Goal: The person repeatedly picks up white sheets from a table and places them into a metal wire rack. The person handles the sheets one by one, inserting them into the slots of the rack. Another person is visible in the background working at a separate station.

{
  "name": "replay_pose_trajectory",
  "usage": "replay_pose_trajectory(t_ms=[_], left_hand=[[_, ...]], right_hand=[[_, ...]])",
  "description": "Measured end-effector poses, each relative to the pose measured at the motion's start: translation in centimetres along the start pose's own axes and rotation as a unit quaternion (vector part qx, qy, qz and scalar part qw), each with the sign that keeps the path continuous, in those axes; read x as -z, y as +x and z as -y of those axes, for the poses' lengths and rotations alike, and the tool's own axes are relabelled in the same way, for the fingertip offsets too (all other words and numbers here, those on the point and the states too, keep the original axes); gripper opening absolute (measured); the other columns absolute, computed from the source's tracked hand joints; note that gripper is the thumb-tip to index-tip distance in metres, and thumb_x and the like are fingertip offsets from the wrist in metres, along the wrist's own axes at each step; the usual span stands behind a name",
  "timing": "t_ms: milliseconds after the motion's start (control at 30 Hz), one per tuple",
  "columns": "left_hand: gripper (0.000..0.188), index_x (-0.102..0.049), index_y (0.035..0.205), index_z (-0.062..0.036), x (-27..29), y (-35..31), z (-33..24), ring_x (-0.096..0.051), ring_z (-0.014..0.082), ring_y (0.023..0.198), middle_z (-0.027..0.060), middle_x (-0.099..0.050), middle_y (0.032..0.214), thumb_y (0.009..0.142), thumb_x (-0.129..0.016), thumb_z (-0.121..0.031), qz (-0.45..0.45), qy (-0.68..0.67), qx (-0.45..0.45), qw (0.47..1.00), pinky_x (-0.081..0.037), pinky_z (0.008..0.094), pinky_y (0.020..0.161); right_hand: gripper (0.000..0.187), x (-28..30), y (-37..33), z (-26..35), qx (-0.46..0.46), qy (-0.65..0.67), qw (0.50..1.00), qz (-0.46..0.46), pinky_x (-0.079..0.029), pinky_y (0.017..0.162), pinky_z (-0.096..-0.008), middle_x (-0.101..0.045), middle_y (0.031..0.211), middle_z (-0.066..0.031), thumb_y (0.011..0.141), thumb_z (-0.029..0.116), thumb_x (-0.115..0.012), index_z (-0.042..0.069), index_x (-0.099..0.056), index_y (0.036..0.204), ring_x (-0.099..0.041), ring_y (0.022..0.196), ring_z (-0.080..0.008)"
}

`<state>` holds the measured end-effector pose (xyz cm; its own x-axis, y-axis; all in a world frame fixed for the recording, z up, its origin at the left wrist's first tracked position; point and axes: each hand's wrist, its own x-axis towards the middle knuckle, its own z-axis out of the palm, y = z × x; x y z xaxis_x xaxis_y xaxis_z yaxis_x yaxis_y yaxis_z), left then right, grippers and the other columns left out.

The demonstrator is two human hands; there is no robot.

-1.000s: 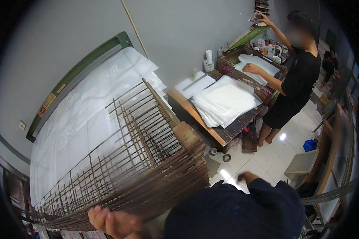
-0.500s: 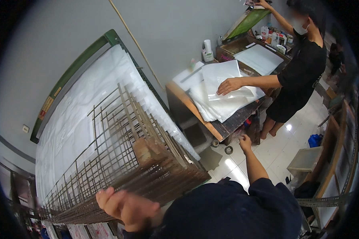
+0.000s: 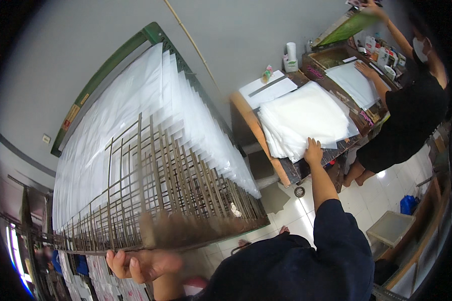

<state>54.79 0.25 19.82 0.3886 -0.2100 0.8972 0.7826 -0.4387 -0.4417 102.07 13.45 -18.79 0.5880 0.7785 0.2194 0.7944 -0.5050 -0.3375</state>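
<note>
Left hand [image 3: 143, 266]: placed at the lower outer edge of the wire drying rack [image 3: 206, 185]; fingers curled, partly blurred; whether the edge is gripped cannot be determined.
Right hand [image 3: 314, 151]: extended over the near edge of the plastic sheet stack [image 3: 306, 115]; fingers outstretched and slightly apart.
Plastic sheet stack: laid flat, with edges unevenly fanned, on the dark wooden surface [image 3: 285, 171], to the right of the rack.
Rack load: overlapping translucent sheets [image 3: 120, 95] are carried across the wire tiers, beneath a green metal frame [image 3: 149, 33].
Surface, far side: a white cylinder [image 3: 291, 51] is stood near the wall.
Co-worker [image 3: 412, 120]: one hand is raised at the tilted green screen frame [image 3: 347, 28]; the other is rested on a translucent sheet [image 3: 352, 85].
Tiled floor [image 3: 291, 223]: a small round can [image 3: 299, 191] is located just beside the surface.
</note>
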Motion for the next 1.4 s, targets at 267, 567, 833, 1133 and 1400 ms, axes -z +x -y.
replay_pose_trajectory(t_ms=[267,567,833,1133,1400], left_hand=[[0.078,-0.044,0.116,-0.0096,-0.3,-0.2,0.0,-0.044,0.0357,0.106,0.0194,-0.047,0.109,0.076,-0.033,-0.075,0.034,0.019,-0.001,0.999,-0.034,0.0533,0.091],[0.078,-0.045,0.115,-0.0115,-0.2,-0.5,0.1,-0.044,0.0354,0.105,0.0173,-0.048,0.108,0.075,-0.026,-0.076,0.005,-0.017,0.037,0.999,-0.034,0.0558,0.087],[0.075,-0.044,0.121,-0.0134,0.2,2.2,-3.9,-0.042,0.0380,0.110,0.0220,-0.044,0.120,0.077,-0.028,-0.072,0.033,-0.013,0.038,0.999,-0.032,0.0603,0.090],[0.079,-0.041,0.125,-0.0113,-4.8,5.5,-8.4,-0.038,0.0392,0.119,0.0249,-0.040,0.125,0.077,-0.031,-0.073,0.060,0.119,0.222,0.966,-0.032,0.0553,0.098],[0.083,-0.036,0.129,-0.0049,-5.3,6.1,-9.5,-0.036,0.0410,0.121,0.0297,-0.037,0.127,0.078,-0.030,-0.070,0.148,0.277,0.231,0.921,-0.029,0.0510,0.102]], right_hand=[[0.018,-0.5,0.9,-0.4,0.055,0.038,0.997,0.027,-0.047,0.070,-0.0439,-0.058,0.094,-0.0149,0.076,0.009,-0.056,0.005,-0.060,0.093,-0.058,0.082,-0.0335],[0.042,8.7,5.8,6.0,0.058,0.282,0.951,-0.113,-0.046,0.068,-0.0421,-0.059,0.079,-0.0163,0.075,0.001,-0.054,0.007,-0.052,0.117,-0.059,0.072,-0.0326],[0.037,11.2,20.1,7.5,0.019,0.216,0.971,-0.106,-0.046,0.085,-0.0393,-0.063,0.099,-0.0193,0.067,0.014,-0.055,0.007,-0.065,0.102,-0.060,0.093,-0.0342],[0.045,15.6,35.6,11.1,0.090,0.106,0.985,-0.104,-0.046,0.085,-0.0420,-0.060,0.105,-0.0203,0.067,0.015,-0.061,0.006,-0.059,0.111,-0.057,0.100,-0.0348],[0.032,9.8,40.6,23.5,0.248,0.014,0.967,-0.056,-0.049,0.076,-0.0444,-0.054,0.108,-0.0134,0.074,0.005,-0.056,0.003,-0.052,0.106,-0.058,0.094,-0.0357]])
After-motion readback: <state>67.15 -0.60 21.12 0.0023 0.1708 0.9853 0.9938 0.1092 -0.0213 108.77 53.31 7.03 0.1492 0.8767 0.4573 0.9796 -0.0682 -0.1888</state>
